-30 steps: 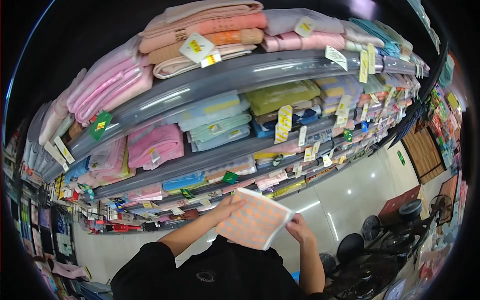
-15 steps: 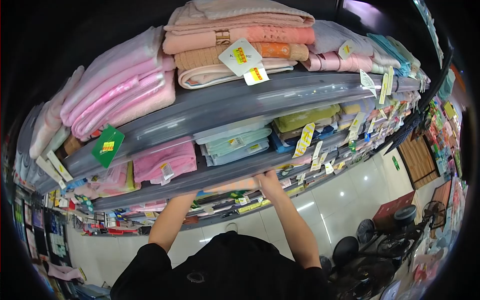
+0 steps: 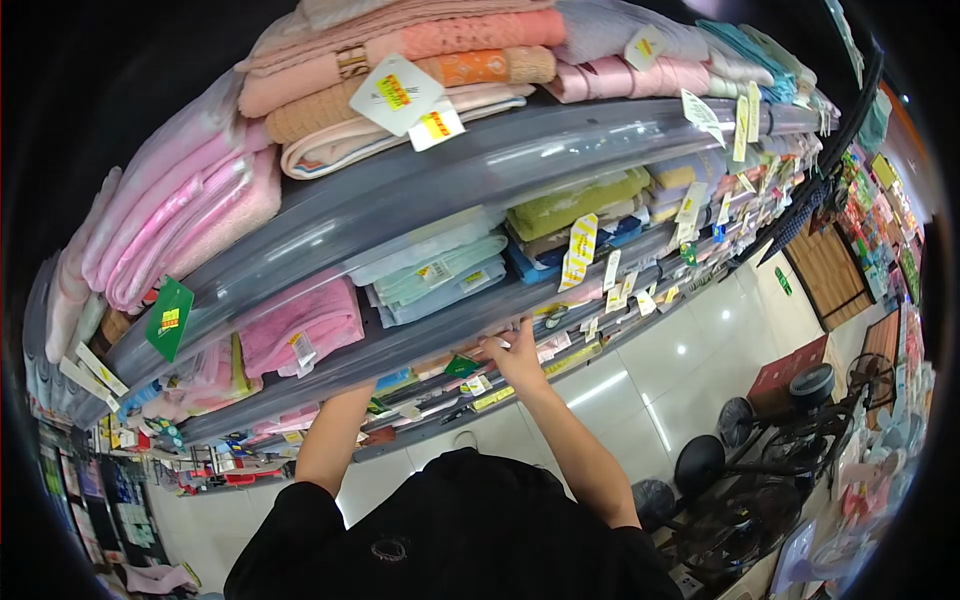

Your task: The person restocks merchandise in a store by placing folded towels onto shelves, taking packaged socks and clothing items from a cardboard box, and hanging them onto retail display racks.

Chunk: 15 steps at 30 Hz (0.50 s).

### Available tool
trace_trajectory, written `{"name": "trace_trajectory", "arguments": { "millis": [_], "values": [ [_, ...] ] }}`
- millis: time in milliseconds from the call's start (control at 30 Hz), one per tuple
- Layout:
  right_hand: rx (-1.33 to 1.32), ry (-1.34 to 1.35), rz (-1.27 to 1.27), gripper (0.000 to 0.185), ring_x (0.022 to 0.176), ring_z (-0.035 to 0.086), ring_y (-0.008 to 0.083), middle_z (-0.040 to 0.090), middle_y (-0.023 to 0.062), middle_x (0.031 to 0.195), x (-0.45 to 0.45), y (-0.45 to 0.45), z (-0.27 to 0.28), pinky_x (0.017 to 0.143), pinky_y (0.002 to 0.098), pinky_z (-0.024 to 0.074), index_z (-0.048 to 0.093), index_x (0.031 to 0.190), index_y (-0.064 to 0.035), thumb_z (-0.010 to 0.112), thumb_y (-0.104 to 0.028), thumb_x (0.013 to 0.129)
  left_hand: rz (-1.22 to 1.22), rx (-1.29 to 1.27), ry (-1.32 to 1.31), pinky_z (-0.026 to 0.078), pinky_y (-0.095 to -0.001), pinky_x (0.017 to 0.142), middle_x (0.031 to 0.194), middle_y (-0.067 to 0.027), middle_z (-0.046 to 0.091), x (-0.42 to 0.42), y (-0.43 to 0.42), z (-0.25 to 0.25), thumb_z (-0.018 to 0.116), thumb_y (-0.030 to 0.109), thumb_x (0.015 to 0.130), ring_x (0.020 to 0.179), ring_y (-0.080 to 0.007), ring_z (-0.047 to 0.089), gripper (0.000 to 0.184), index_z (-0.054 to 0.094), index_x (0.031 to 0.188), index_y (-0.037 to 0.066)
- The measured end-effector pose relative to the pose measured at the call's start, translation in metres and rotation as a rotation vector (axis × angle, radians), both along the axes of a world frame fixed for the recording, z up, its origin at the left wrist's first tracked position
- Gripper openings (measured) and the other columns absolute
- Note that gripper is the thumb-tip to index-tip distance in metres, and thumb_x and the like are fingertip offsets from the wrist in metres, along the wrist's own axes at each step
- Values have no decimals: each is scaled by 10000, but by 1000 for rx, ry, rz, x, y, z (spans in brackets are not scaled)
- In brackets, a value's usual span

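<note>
My right hand [image 3: 514,358] is at the front of a lower shelf, just below the clear edge strip of the shelf above. Its thumb and fingers are apart, and I see nothing held in them. My left hand [image 3: 352,393] reaches under that same shelf edge; only the wrist and forearm show, and its fingers are hidden. Above the hands lie folded mint-green towels [image 3: 440,275] and a folded pink towel [image 3: 300,325]. A green tag [image 3: 461,367] hangs between the two arms.
Peach and orange towels [image 3: 410,65] and pink towels [image 3: 185,220] are stacked on the upper shelf [image 3: 400,170]. Price tags stick out along the shelf edges. Black fans [image 3: 745,510] stand on the tiled floor [image 3: 640,410] to the right, near a red box [image 3: 788,378].
My right hand has opened its fingers and shifted slightly left. The peach-coloured item between my hands is out of sight. The camera view has turned, moving the shelves left and upward.
</note>
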State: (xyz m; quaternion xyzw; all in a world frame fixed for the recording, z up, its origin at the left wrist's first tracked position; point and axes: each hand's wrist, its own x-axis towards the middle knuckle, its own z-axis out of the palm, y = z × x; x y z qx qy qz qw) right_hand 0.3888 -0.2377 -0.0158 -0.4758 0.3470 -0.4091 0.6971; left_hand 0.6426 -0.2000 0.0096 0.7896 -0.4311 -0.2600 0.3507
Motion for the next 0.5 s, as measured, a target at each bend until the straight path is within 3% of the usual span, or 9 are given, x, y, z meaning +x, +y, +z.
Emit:
{"name": "trace_trajectory", "arguments": {
  "millis": [33, 67, 233, 333, 367, 400, 500],
  "values": [
    [49, -13, 4, 737, 734, 693, 216, 605, 177, 1075, -2, 6, 11, 474, 240, 490, 154, 1413, -104, 617, 0, 850, -21, -8, -62, 524, -456, 776, 1035, -205, 664, 1, 5, -2, 571, 265, 938, 897, -370, 653, 300, 621, 1141, 49],
    [54, 3, 20, 805, 688, 694, 214, 620, 184, 1063, -4, 9, 13, 444, 227, 458, 87, 1450, -112, 624, -12, 858, -41, -17, -124, 523, -458, 775, 1035, -208, 663, 1, 15, -6, 571, 265, 938, 896, -373, 652, 301, 620, 1142, 49],
    [21, 23, 47, 921, 682, 687, 188, 653, 204, 1034, -21, 25, -18, 495, 243, 508, -3, 1489, -114, 660, -31, 855, -146, -78, -442, 516, -469, 775, 1032, -219, 661, -45, 21, -14, 567, 265, 937, 893, -391, 646, 303, 619, 1145, 50],
    [-408, 233, -123, 903, 673, 674, 205, 692, 129, 886, -3, 30, -41, 616, 289, 548, 84, 1480, -60, 700, -39, 819, -207, -107, -623, 513, -476, 775, 1030, -225, 659, -61, 43, -24, 565, 265, 937, 891, -401, 643, 304, 619, 1146, 51],
    [-404, 227, -132, 903, 673, 674, 205, 692, 129, 886, 0, 30, -40, 616, 289, 548, 84, 1480, -60, 700, -39, 819, -228, -119, -689, 511, -478, 775, 1029, -227, 658, -62, 44, -27, 564, 265, 937, 891, -405, 641, 304, 618, 1147, 51],
    [-455, 285, -141, 870, 656, 667, 207, 691, 123, 886, 1, 28, -36, 612, 291, 542, 125, 1471, -45, 697, -37, 816, -198, -152, -565, 454, -529, 829, 1080, -275, 612, -67, 47, -31, 538, 302, 941, 955, -466, 581, 352, 595, 1181, 50],
    [-477, 292, -192, 761, 615, 650, 209, 688, 112, 869, 4, 28, -28, 588, 305, 516, 247, 1432, -33, 687, -26, 812, -215, -212, -681, 433, -534, 878, 1127, -255, 603, -68, 50, -42, 517, 321, 952, 1027, -446, 571, 353, 587, 1177, 57]
  ]
}}
